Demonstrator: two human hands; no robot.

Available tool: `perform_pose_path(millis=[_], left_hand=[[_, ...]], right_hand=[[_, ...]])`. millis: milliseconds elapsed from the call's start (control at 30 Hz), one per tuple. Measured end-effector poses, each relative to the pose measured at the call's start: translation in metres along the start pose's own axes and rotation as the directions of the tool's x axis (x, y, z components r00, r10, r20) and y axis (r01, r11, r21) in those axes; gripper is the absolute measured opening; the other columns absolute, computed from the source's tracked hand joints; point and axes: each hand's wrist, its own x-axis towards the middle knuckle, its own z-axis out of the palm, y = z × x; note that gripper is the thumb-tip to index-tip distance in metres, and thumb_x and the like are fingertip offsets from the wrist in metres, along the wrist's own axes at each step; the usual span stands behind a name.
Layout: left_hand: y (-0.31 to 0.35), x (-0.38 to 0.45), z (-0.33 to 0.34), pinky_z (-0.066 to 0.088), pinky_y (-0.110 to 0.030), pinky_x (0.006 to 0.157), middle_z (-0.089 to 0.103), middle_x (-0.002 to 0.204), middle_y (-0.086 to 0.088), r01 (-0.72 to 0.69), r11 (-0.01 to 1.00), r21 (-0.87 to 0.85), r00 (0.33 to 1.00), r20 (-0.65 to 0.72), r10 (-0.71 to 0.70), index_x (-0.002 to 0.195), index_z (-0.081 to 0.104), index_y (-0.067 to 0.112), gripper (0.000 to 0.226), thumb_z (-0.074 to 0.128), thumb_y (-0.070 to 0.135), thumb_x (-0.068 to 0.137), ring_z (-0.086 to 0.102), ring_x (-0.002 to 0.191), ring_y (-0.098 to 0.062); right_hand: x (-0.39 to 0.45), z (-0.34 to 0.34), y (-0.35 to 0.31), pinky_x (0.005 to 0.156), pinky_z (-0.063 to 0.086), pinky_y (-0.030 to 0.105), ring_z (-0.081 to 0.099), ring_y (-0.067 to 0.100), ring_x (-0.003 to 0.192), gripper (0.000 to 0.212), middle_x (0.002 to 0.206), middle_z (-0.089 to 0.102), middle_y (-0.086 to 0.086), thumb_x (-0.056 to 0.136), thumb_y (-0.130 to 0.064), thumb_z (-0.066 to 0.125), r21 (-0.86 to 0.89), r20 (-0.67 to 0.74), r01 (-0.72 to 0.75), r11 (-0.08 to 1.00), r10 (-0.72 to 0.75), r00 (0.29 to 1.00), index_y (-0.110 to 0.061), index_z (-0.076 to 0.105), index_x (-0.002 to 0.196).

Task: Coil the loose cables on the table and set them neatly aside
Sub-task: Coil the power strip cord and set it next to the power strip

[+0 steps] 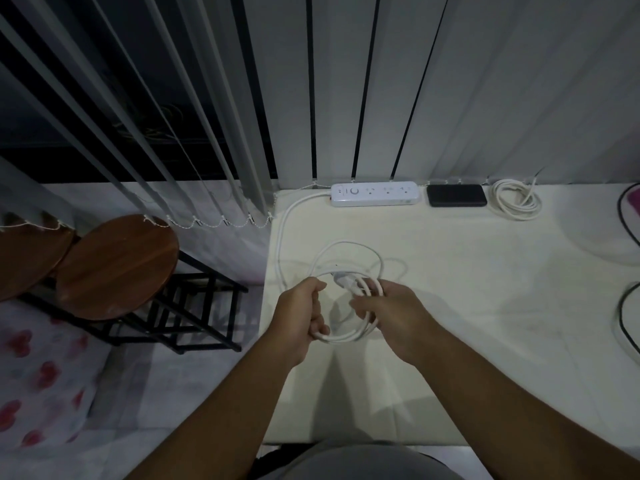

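White round cable (348, 258) hangs in loops between both hands at frame centre; left hand (303, 318) grips one side, right hand (394, 315) apparently pinches the gathered turns, keeping the coil's shape above the pale desk (467, 289).

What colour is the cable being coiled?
White; the cable shows best in the head view, held by both hands.

A white cable (349, 261) loops over a cream table (450, 306); the power strip (375, 194) and the coiled cable (516, 199) at the back are white too, with a black slab (456, 195) between them. The round stool seats (117, 265) are reddish-brown wood on black frames; the fabric (38, 375) at left is white with red hearts
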Motion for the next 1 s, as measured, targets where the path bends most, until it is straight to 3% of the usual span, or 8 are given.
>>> perform_pose_path(millis=[200, 333, 400, 467, 567, 733, 867, 1000], left_hand=[[0.004, -0.002, -0.009, 0.027, -0.028, 0.046, 0.015, 0.053, 0.002, -0.012, 0.992, 0.123, 0.997, 0.077, 0.003, 0.057, 0.028, 0.025, 0.043, 0.057, 0.019, 0.088, 0.011, 0.044, -0.017], [0.007, -0.003, -0.013, 0.027, -0.028, 0.045, 0.014, 0.053, 0.003, -0.017, 0.979, 0.203, 0.995, 0.101, -0.004, 0.057, 0.028, 0.027, 0.043, 0.059, 0.02, 0.087, 0.01, 0.045, -0.018], [0.008, -0.003, -0.014, 0.026, -0.027, 0.045, 0.014, 0.053, 0.004, -0.024, 0.981, 0.192, 0.996, 0.089, 0.007, 0.054, 0.028, 0.028, 0.045, 0.059, 0.02, 0.087, 0.01, 0.043, -0.017], [0.01, -0.003, -0.012, 0.025, -0.027, 0.045, 0.016, 0.051, 0.005, -0.052, 0.988, 0.148, 0.998, 0.052, 0.045, 0.048, 0.032, 0.028, 0.047, 0.059, 0.019, 0.086, 0.013, 0.04, -0.016], [0.012, -0.001, -0.006, 0.029, -0.026, 0.044, 0.023, 0.046, 0.006, -0.133, 0.988, 0.079, 0.989, -0.056, 0.138, 0.039, 0.046, 0.025, 0.045, 0.06, 0.017, 0.081, 0.019, 0.036, -0.014], [0.008, -0.002, 0.005, 0.035, -0.031, 0.053, 0.03, 0.043, 0.006, -0.224, 0.974, 0.016, 0.962, -0.156, 0.224, 0.056, 0.057, 0.024, 0.023, 0.059, 0.019, 0.078, 0.03, 0.034, -0.013], [-0.001, -0.004, 0.008, 0.04, -0.032, 0.054, 0.029, 0.044, 0.006, -0.245, 0.967, -0.074, 0.963, -0.138, 0.233, 0.062, 0.049, 0.019, 0.021, 0.056, 0.019, 0.082, 0.029, 0.037, -0.013], [-0.009, -0.004, 0.01, 0.039, -0.032, 0.053, 0.025, 0.051, 0.003, -0.202, 0.958, -0.201, 0.978, -0.096, 0.186, 0.064, 0.038, 0.018, 0.033, 0.053, 0.015, 0.093, 0.026, 0.043, -0.015]], right_hand=[[0.002, 0.005, 0.014, 0.068, 0.048, 0.024, 0.055, 0.017, 0.088, 0.062, 0.099, 0.057, -0.001, 0.062, -0.013, 0.085, -0.434, -0.164, 0.268, 0.86, -0.368, 0.915, -0.041, 0.047, 0.103], [0.007, -0.002, 0.012, 0.098, 0.037, 0.029, 0.041, 0.012, 0.122, 0.091, 0.136, 0.048, -0.008, 0.058, -0.027, 0.09, -0.705, -0.072, 0.381, 0.598, -0.595, 0.8, -0.041, 0.042, 0.135], [0.006, -0.007, 0.008, 0.096, 0.041, 0.025, 0.05, 0.007, 0.114, 0.086, 0.128, 0.055, -0.013, 0.062, -0.026, 0.087, -0.648, 0.004, 0.424, 0.632, -0.554, 0.832, -0.042, 0.045, 0.135], [0.006, -0.008, 0.006, 0.079, 0.048, 0.017, 0.06, 0.001, 0.088, 0.059, 0.099, 0.064, -0.018, 0.069, -0.028, 0.083, -0.562, 0.011, 0.402, 0.723, -0.479, 0.878, -0.045, 0.053, 0.118], [0.003, -0.003, 0.006, 0.067, 0.057, 0.03, 0.065, 0.009, 0.067, 0.024, 0.077, 0.069, -0.005, 0.073, -0.039, 0.077, -0.467, -0.097, 0.234, 0.853, -0.312, 0.945, -0.027, 0.066, 0.091], [-0.001, 0.004, 0.0, 0.063, 0.059, 0.03, 0.068, 0.015, 0.066, 0.02, 0.08, 0.07, 0.006, 0.089, -0.027, 0.071, -0.076, -0.019, -0.042, 0.996, 0.04, 0.999, -0.012, 0.062, 0.1], [-0.003, 0.002, -0.004, 0.073, 0.054, 0.033, 0.067, 0.015, 0.068, 0.031, 0.075, 0.068, 0.002, 0.093, -0.039, 0.07, 0.141, 0.128, -0.099, 0.985, 0.081, 0.988, -0.014, 0.058, 0.108], [-0.006, 0.004, -0.004, 0.084, 0.058, 0.041, 0.074, 0.028, 0.088, 0.039, 0.095, 0.074, 0.013, 0.102, -0.041, 0.056, 0.29, 0.167, -0.117, 0.95, 0.07, 0.983, -0.009, 0.055, 0.123]])
